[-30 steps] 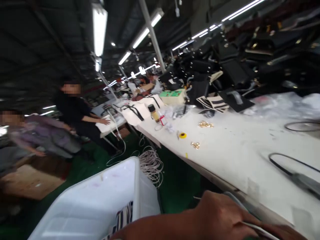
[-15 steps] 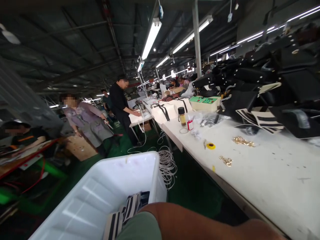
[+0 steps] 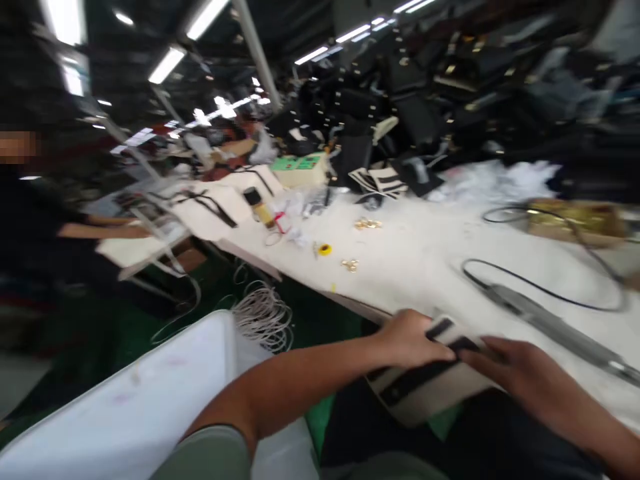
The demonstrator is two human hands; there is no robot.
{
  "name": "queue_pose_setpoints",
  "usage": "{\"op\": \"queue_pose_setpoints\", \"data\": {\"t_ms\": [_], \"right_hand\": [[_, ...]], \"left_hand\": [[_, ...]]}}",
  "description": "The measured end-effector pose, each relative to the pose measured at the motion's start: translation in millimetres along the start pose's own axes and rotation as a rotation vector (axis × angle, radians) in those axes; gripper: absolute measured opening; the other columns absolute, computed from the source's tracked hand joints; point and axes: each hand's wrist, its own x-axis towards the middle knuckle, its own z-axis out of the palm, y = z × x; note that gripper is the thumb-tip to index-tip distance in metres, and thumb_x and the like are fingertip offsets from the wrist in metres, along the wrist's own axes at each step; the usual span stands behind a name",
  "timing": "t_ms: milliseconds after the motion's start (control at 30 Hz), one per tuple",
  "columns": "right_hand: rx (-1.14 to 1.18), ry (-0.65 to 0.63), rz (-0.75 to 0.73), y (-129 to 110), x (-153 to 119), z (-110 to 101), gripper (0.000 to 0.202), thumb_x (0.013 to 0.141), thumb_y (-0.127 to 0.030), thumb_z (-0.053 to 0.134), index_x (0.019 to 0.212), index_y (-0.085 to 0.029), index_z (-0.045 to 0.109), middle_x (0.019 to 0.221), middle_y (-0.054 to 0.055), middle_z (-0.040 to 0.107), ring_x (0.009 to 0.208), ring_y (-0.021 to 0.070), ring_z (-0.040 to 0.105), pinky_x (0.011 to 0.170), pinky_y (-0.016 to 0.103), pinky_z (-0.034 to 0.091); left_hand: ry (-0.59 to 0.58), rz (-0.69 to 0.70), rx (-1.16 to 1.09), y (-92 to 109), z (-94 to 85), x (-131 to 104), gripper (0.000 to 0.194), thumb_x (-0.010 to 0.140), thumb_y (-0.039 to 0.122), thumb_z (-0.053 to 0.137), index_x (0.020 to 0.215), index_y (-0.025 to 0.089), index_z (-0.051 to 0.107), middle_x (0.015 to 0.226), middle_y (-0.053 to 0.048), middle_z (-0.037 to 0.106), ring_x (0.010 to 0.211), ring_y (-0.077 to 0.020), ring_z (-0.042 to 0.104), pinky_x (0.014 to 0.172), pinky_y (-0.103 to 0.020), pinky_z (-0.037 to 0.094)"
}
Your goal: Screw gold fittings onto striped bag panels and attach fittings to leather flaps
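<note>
A cream-and-black striped fabric piece (image 3: 435, 393) is held over my lap, at the front edge of the white table. My left hand (image 3: 407, 340) grips its upper left side, thumb lying across the stripes. On the other side, my right hand (image 3: 515, 363) pinches the upper right edge between thumb and fingers. Motion blurs the piece, so I cannot tell whether it is a flat panel or a sewn bag. Beyond my right hand, a grey corded electric screwdriver (image 3: 555, 327) lies on the table.
A white plastic bin (image 3: 125, 393) stands at lower left, with coiled cable (image 3: 265, 313) beyond it. The table (image 3: 410, 267) bears gold metal fittings (image 3: 369, 224), yellow tape (image 3: 325, 249), an amber bottle (image 3: 259, 207) and an open box (image 3: 575, 223). Black bags (image 3: 400, 107) pile up behind. A person (image 3: 35, 227) works at left.
The view has swung right and down toward the table. Both my hands now show, holding the striped piece; earlier only my left arm reached across the bin.
</note>
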Motion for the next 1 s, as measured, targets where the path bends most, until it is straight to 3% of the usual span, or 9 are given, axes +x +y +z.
{"op": "queue_pose_setpoints", "data": {"t_ms": [67, 167, 233, 467, 600, 767, 1000], "right_hand": [[-0.044, -0.024, 0.27, 3.9, -8.9, -19.4, 0.038, 0.091, -0.052, 0.063, 0.076, -0.019, 0.072, 0.057, 0.0, 0.06, 0.05, 0.018, 0.056, 0.046, 0.028, 0.04], [-0.006, -0.026, 0.507, 14.0, 6.5, -29.7, 0.037, 0.089, -0.051, 0.065, 0.076, -0.017, 0.067, 0.059, -0.003, 0.055, 0.056, 0.0134, 0.049, 0.051, 0.025, 0.037], [0.013, -0.012, 0.589, 21.7, 21.0, -31.2, 0.034, 0.087, -0.049, 0.065, 0.074, -0.017, 0.065, 0.06, -0.003, 0.054, 0.057, 0.0127, 0.047, 0.051, 0.025, 0.034], [0.07, -0.03, 0.645, 40.3, 40.8, -33.6, 0.027, 0.086, -0.044, 0.065, 0.077, -0.019, 0.065, 0.064, 0.0, 0.061, 0.06, 0.016, 0.057, 0.054, 0.026, 0.042], [-0.06, -0.018, 0.626, 45.2, 41.6, -30.8, 0.026, 0.089, -0.043, 0.062, 0.078, -0.019, 0.065, 0.064, 0.001, 0.062, 0.061, 0.0162, 0.058, 0.054, 0.026, 0.039], [-0.295, -0.016, 0.585, 36.2, 43.5, -26.9, 0.027, 0.093, -0.034, 0.06, 0.07, -0.02, 0.059, 0.059, -0.001, 0.056, 0.057, 0.0139, 0.052, 0.054, 0.026, 0.033], [-0.346, -0.028, 0.633, 22.6, 51.3, -26.1, 0.024, 0.092, -0.03, 0.062, 0.07, -0.019, 0.061, 0.058, 0.0, 0.059, 0.056, 0.0149, 0.056, 0.055, 0.026, 0.036]], "left_hand": [[-0.01, -0.057, -0.199, -7.0, -5.8, 15.9, 0.03, 0.076, 0.035, 0.078, 0.097, 0.014, 0.082, 0.091, -0.004, 0.081, 0.088, -0.0248, 0.076, 0.074, -0.03, 0.058], [-0.045, -0.173, -0.367, -13.3, -9.3, 40.0, 0.025, 0.067, 0.028, 0.082, 0.088, 0.014, 0.08, 0.086, -0.003, 0.079, 0.083, -0.0237, 0.074, 0.072, -0.03, 0.057], [-0.056, -0.241, -0.387, -13.1, -10.1, 51.7, 0.023, 0.064, 0.026, 0.084, 0.084, 0.015, 0.079, 0.084, -0.003, 0.078, 0.08, -0.0234, 0.073, 0.07, -0.03, 0.057], [-0.098, -0.346, -0.382, -12.2, -16.7, 81.6, 0.019, 0.062, 0.018, 0.085, 0.079, 0.016, 0.077, 0.079, -0.004, 0.077, 0.072, -0.0228, 0.073, 0.069, -0.033, 0.06], [-0.112, -0.366, -0.321, -11.8, -16.8, 88.1, 0.015, 0.062, 0.017, 0.084, 0.076, 0.016, 0.077, 0.076, -0.003, 0.077, 0.071, -0.0229, 0.072, 0.067, -0.033, 0.06], [-0.108, -0.349, -0.228, -8.1, -15.3, 87.8, 0.012, 0.063, 0.017, 0.083, 0.073, 0.017, 0.077, 0.076, -0.002, 0.077, 0.073, -0.0228, 0.072, 0.068, -0.031, 0.059], [-0.103, -0.334, -0.156, -1.5, -17.3, 84.7, 0.009, 0.064, 0.015, 0.082, 0.07, 0.017, 0.075, 0.077, -0.003, 0.077, 0.075, -0.0234, 0.073, 0.068, -0.031, 0.059]]}}
